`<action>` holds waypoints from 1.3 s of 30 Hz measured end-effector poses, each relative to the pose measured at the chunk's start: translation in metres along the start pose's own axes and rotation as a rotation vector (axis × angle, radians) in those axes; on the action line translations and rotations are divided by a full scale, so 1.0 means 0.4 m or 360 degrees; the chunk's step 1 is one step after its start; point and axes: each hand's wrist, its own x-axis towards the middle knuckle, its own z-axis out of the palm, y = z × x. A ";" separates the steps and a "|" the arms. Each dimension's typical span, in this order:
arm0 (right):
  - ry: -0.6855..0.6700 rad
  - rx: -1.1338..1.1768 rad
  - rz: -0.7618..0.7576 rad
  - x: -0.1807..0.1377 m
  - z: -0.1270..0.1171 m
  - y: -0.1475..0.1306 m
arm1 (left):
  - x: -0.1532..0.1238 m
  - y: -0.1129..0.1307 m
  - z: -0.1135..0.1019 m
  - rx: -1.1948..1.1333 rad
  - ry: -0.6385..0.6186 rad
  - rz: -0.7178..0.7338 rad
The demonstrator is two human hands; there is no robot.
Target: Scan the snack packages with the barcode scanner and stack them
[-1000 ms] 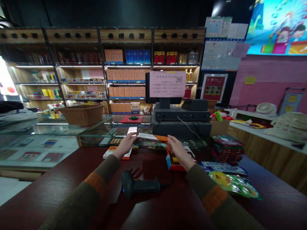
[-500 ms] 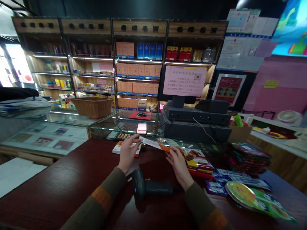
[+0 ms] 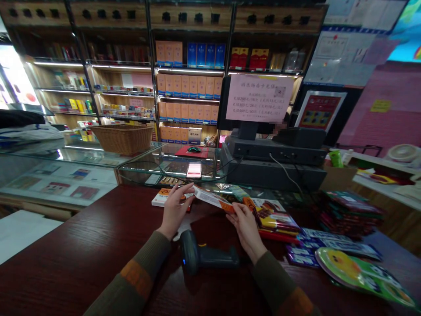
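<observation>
Dark-red wood makes up the counter (image 3: pixel 82 245), and above it the person holds a flat packet (image 3: pixel 210 198) by its two ends, lifted clear of the top. The left hand (image 3: pixel 173 211) is closed on the pale end with fingertips only. The right hand (image 3: pixel 246 226) grips the orange end between thumb and fingers. Below, between the two wrists, a barcode scanner (image 3: pixel 205 258) lies on its side with a small blue light showing, and neither hand touches it.

From where I stand, the hold looks like the weak point. The wrapper seems glossy and only the fingertips hold it, so if one hand lets go carelessly it could slip and drop onto the scanner or the wood.

The right wrist is just beside a loose stack of snack packets (image 3: pixel 274 218). They overlap one another, and a sideways sweep of that forearm could set them sliding toward the blue packets (image 3: pixel 329 251) nearer the edge.

On the other side, an orange box (image 3: pixel 161 198) sits just beyond the left hand at the back of the counter, near the glass display case (image 3: pixel 144 169) where a phone (image 3: pixel 194 170) rests. A reach forward with the packet's corner leading could knock either one.
</observation>
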 end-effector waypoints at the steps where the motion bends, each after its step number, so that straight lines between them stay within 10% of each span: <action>1: 0.0013 0.0023 0.0006 0.000 0.001 0.000 | 0.000 -0.001 -0.002 0.0018 0.0003 0.0042; 29: -0.0104 0.0018 0.0176 -0.024 0.017 -0.032 | 0.002 -0.030 -0.079 0.0444 -0.0309 0.0402; 35: -0.0023 -0.0362 -0.0119 -0.037 -0.002 -0.046 | 0.002 -0.032 -0.084 0.0540 -0.0079 0.0435; 39: -0.0357 -0.0779 -0.0477 -0.086 -0.016 -0.067 | -0.001 -0.027 -0.078 0.0553 -0.0013 0.0459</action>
